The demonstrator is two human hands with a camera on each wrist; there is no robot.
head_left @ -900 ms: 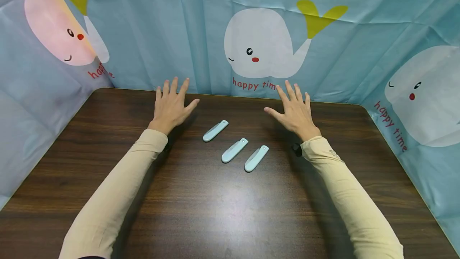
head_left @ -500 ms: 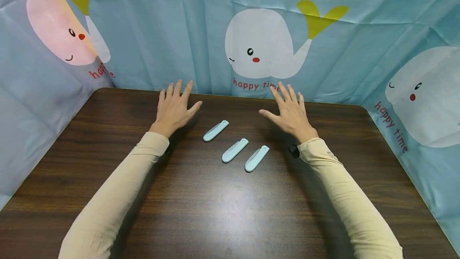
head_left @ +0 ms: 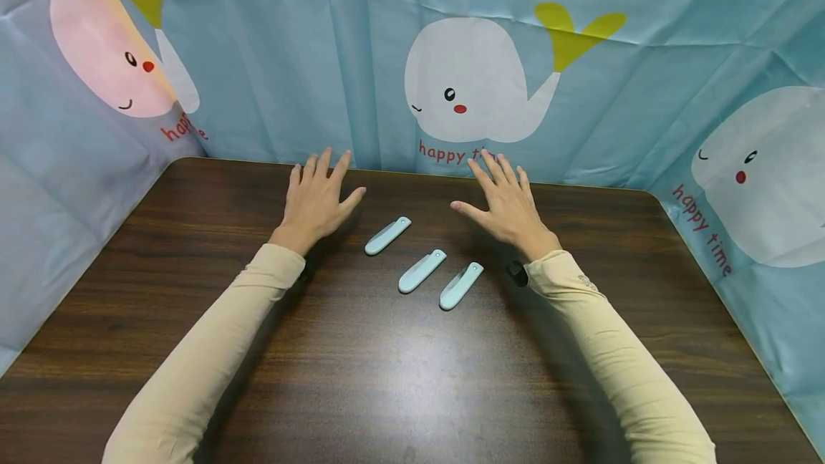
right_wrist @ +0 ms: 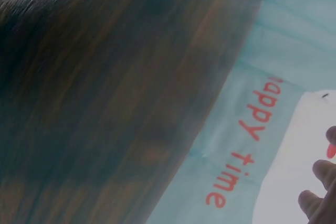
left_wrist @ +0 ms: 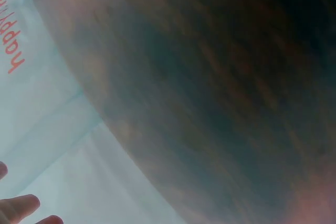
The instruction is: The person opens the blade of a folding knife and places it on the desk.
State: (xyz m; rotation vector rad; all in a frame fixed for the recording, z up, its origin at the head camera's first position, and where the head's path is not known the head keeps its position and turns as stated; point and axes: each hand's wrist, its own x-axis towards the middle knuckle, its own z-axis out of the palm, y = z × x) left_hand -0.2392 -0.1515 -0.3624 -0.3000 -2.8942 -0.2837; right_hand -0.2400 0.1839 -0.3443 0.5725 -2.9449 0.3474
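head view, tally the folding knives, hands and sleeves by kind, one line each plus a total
Pale blue folding knives: 3
Hands: 2 (left hand, right hand)
Cream sleeves: 2
Total: 7

- Far side, blue cloth (head_left: 277,56): red lettering "happy time" (head_left: 445,153) under a white whale (head_left: 467,77), the second word partly hidden behind the right hand (head_left: 507,206).
- Right side, same cloth: "happy time" (head_left: 702,230) in red, fully readable.
- Left side, same cloth: red "happ" (head_left: 177,128) and "e" (head_left: 203,134), letters between folded out of sight.
- Left wrist view: red "happy" (left_wrist: 10,40).
- Right wrist view: red "appy time" (right_wrist: 245,135), first letter incomplete.
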